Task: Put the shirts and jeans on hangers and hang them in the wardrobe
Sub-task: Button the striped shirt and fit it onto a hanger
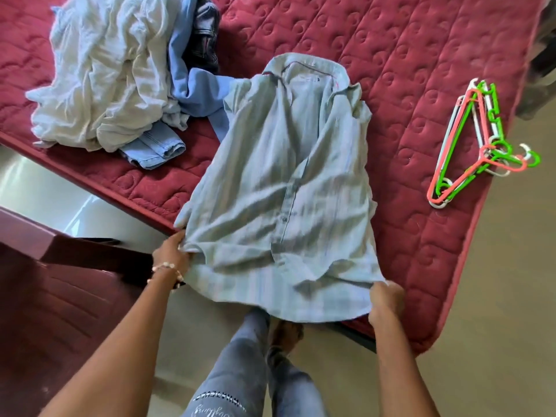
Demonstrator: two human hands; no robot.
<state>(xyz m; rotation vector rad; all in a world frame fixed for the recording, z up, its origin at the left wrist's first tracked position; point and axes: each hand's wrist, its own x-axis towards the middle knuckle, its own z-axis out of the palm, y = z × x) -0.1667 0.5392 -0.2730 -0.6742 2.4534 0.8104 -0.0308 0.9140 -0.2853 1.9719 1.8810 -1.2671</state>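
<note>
Nearest the person, both hands hold the hem of a pale blue-grey striped button-up shirt (282,188). The left hand (171,254) pinches the hem's left corner with curled fingers; the right hand (386,299) grips the right corner, fabric bunched in its fist. The shirt lies front-up on the maroon quilted mattress (421,70), its hem overhanging the bed edge toward the person, collar pointing away — long axis running from hem to collar, tilted slightly rightward. Judgement: the cloth is light, soft and limp; it will sag and crease wherever unsupported, so the shoulders beside the collar are the sounder places to take hold when a hanger goes in. To the right, well apart from the shirt, lies a stack of green, coral and white plastic hangers (469,145). Farther off at the left sits a heap of crumpled cream, blue and denim garments (114,79) — not yet hung.
</note>
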